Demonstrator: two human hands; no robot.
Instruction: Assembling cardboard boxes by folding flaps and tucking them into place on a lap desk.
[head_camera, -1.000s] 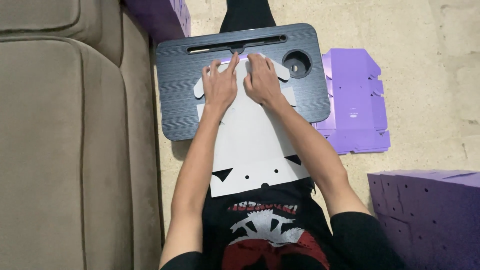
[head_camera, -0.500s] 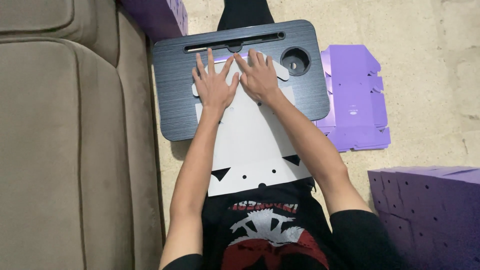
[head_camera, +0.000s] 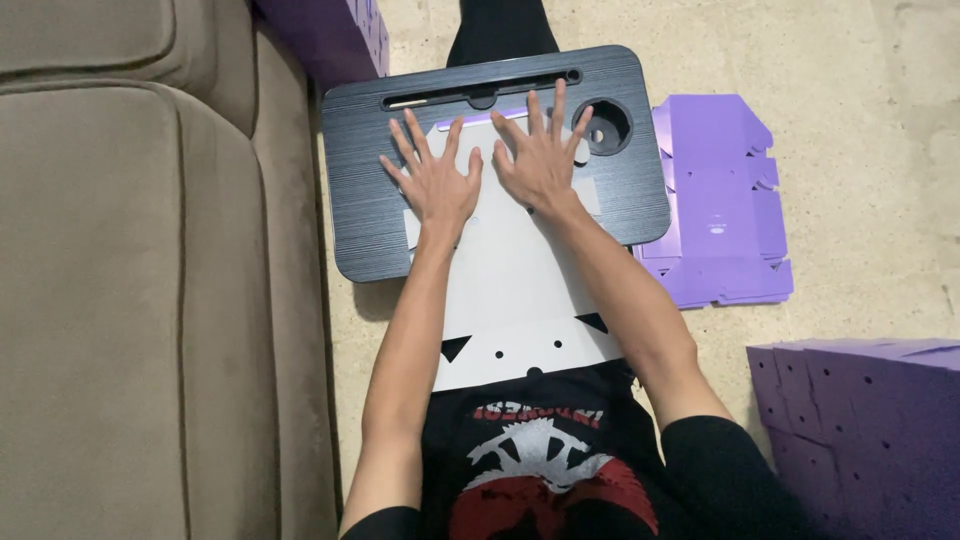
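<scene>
**Flattening card on lap desk**

Beige sofa (head_camera: 130, 300) along left edge. Purple stacks: top (head_camera: 335, 35), lower right (head_camera: 870, 430); flat purple blanks (head_camera: 715, 200) just beside desk, on floor. Dark lap desk (head_camera: 360, 220) across legs; cup hole (head_camera: 603, 125) near right fingertips. White card (head_camera: 520, 300) lying from desk down to lap. Left hand (head_camera: 437, 180), right hand (head_camera: 540, 160): fingers spread, flat on card, gripping nothing. Best pressed evenly, palms down, keeping card square on desk; overhang toward lap unsupported.

beige sofa (head_camera: 130, 300), flat purple cardboard (head_camera: 715, 200) on floor, purple box stack (head_camera: 870, 430)
</scene>
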